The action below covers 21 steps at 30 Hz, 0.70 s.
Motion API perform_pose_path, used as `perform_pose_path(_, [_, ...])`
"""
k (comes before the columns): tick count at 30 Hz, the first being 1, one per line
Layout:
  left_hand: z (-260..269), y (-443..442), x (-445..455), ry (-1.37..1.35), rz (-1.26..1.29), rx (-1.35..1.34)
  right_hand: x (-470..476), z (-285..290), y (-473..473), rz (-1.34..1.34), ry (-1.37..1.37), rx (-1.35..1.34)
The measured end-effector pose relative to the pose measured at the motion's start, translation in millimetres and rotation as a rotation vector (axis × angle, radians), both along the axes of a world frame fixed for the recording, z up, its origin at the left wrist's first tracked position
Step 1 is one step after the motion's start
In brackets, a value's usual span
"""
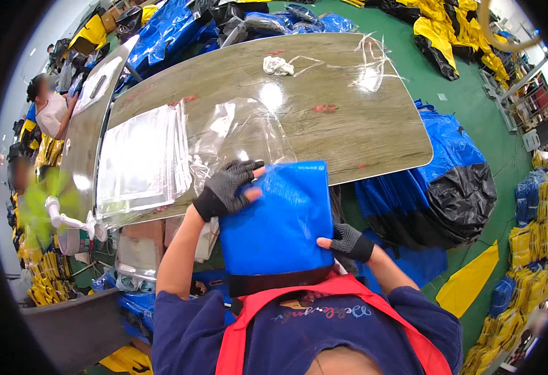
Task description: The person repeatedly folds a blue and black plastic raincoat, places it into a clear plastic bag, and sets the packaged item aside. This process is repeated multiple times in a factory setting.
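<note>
A folded blue sheet-like piece with a black lower edge [278, 225] lies in front of my chest, its top corner over the near edge of the wood-grain table [367, 126]. My left hand [232, 187], in a dark fingerless glove, rests on its upper left part with thumb and a fingertip bare. My right hand [346, 241], gloved alike, grips its lower right edge, thumb on top and fingers hidden behind. Just beyond my left hand a clear plastic bag [250, 126] lies on the table, beside a stack of clear plastic bags [138, 159].
A crumpled white scrap [277, 65] and plastic strips [370, 70] lie farther back. Blue and black bundles [442, 187] stand at the table's right. A green fan [51, 206] is clamped at the left, near a person [51, 110]. Yellow bundles [536, 239] line the right.
</note>
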State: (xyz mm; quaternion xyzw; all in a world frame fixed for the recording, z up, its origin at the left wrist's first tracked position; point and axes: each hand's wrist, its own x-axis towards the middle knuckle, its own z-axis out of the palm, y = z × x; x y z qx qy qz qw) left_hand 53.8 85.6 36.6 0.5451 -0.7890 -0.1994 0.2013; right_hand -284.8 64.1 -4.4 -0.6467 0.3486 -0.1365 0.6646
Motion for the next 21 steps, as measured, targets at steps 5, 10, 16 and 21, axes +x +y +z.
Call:
perform_pose_path(5, [-1, 27, -7, -0.169, 0.021, -0.125, 61, -5, -126, -0.247, -0.034, -0.201])
perform_pose_path(10, [4, 24, -15, -0.160, 0.037, -0.127, 148, -25, -181, 0.275, 0.229, -0.094])
perform_pose_path(16, [-17, 54, -9, -0.198, 0.320, -0.135, 84, -25, -170, 0.033, -0.157, 0.072])
perform_pose_path(21, [-19, 47, -12, -0.154, 0.319, -0.166, 60, -7, -122, -0.146, -0.102, 0.489])
